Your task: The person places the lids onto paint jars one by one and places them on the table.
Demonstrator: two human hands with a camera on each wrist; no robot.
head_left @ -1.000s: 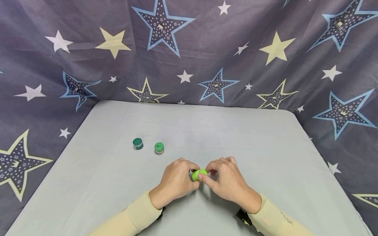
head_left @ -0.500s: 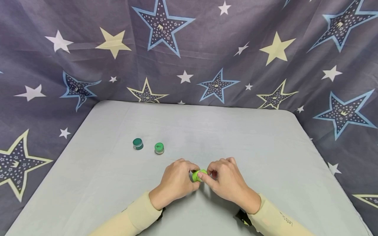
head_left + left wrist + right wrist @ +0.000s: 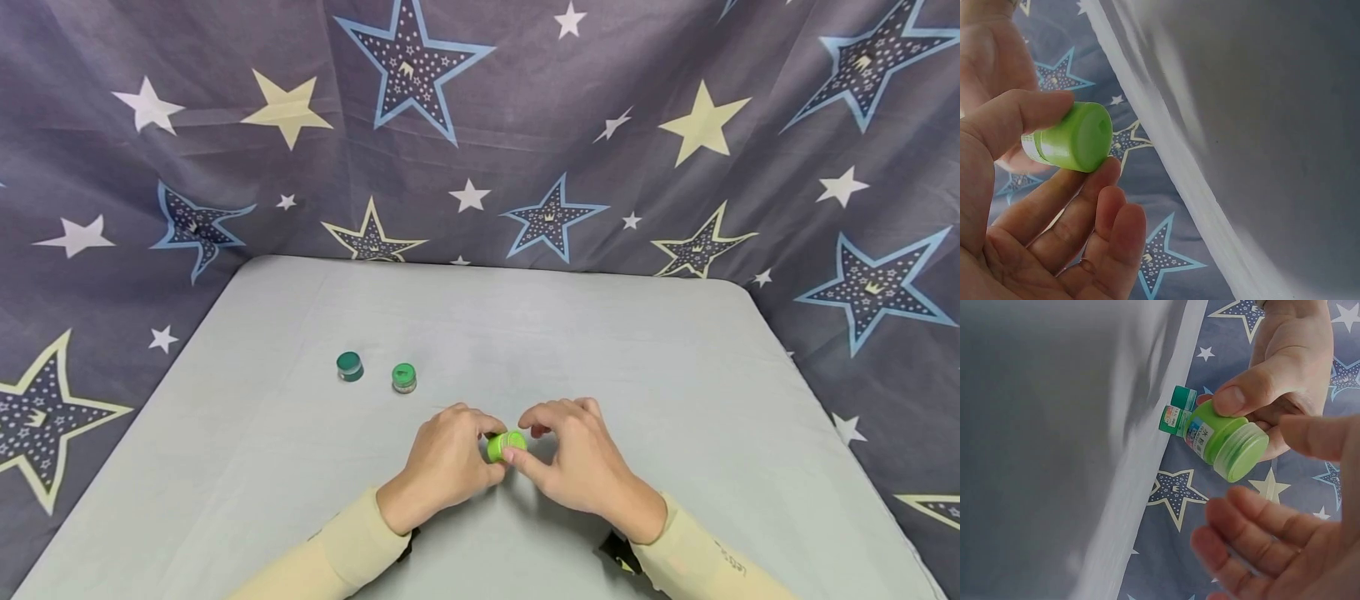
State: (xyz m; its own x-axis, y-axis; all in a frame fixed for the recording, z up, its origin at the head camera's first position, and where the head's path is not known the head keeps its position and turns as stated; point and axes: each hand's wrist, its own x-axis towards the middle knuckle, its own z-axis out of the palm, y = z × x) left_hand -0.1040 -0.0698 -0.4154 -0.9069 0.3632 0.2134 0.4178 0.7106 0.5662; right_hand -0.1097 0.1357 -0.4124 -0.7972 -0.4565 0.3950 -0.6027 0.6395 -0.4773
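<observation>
My left hand (image 3: 448,457) grips a small lime-green paint jar (image 3: 496,448) between thumb and fingers, close over the table. In the left wrist view the bottom of the jar (image 3: 1088,137) faces the camera, with the thumb on one side and fingertips on the other. The right wrist view shows its printed label (image 3: 1199,437) and its screw lid (image 3: 1242,453), which is on the jar and tilted towards my right hand (image 3: 576,460). That hand's thumb and fingers are spread apart around the lid, with a gap showing between them and it.
Farther back and left on the grey table (image 3: 600,333) stand two more small jars, a dark teal one (image 3: 350,367) and a green one (image 3: 404,377). A dark star-patterned cloth (image 3: 480,142) hangs behind and beside the table.
My right hand's fingers have loosened from the lid and spread outward, after turning slightly at it. The left hand and the jar have stayed in place.
</observation>
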